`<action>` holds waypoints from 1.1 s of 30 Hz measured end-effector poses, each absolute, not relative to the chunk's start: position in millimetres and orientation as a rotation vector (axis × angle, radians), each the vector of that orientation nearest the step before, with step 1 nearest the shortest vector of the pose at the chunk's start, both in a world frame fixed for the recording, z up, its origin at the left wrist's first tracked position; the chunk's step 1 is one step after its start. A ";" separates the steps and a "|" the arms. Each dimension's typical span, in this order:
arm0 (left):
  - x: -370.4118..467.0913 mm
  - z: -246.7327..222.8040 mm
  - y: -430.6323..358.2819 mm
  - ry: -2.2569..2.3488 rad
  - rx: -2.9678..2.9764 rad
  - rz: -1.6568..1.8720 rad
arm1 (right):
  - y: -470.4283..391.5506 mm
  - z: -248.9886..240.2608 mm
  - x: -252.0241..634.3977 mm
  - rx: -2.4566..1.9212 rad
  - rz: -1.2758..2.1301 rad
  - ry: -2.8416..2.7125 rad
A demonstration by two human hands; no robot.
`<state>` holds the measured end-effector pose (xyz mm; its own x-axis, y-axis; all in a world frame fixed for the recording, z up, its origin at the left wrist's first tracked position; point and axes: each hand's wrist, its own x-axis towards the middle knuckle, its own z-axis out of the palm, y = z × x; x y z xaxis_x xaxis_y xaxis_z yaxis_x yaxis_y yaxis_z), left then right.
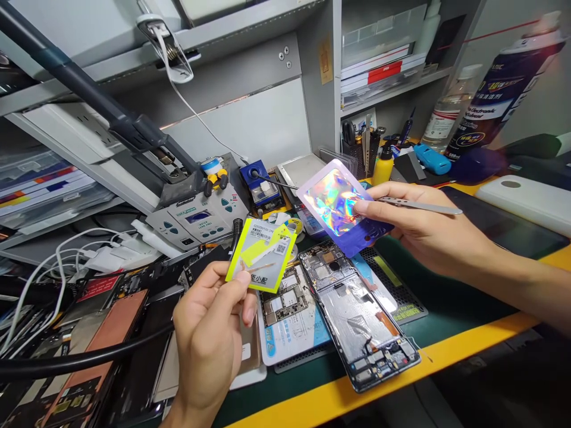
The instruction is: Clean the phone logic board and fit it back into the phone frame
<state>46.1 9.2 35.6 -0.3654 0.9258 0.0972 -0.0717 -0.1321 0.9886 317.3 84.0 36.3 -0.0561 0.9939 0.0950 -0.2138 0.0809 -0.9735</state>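
Note:
My left hand [212,339] pinches a small clear packet [263,252] with yellow-green edges between thumb and fingers. Through its front show a printed label and a thin copper-coloured flex cable. A shiny holographic pouch [334,199] with a purple lower part is gripped in my right hand [423,229]. Metal tweezers [419,205] also lie in that hand, pointing right. Below the hands is an opened phone [357,321], its circuit board and inner metal frame exposed. Beside it, partly behind the packet, a bare circuit board [289,297] rests on a blue and white card.
A soldering station [200,217] stands at the back left, with white cables [31,297] nearby. Several phone parts [102,333] crowd the left side. A spray can [495,95], a clear bottle [448,116] and a yellow bottle [382,165] stand at the back right.

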 end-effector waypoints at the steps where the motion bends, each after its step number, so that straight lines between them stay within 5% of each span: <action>1: 45.9 35.4 8.9 1.345 1.024 1.612 | 83.9 36.2 317.4 -0.956 1.288 -1.137; 33: 42.4 29.0 6.3 1.296 1.039 1.517 | 83.3 35.9 315.9 -1.029 1.268 -1.166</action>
